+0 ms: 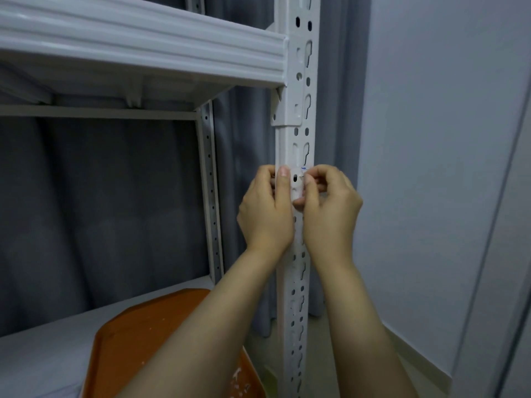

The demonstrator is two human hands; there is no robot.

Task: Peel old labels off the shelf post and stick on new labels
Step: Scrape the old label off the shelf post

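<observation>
Right-hand grip (330,208) on post (298,145) label (301,179)

View: one head-worn wide-angle camera (no second view to share with).
Position: close in front of the white shelf post (296,156), about at the level of the hands.
Facing: forward and slightly down, post near centre.
Nearness: both forearms fill the lower frame.
Edges: shelf beam (138,44) upper left, wall (436,139) right.
</observation>
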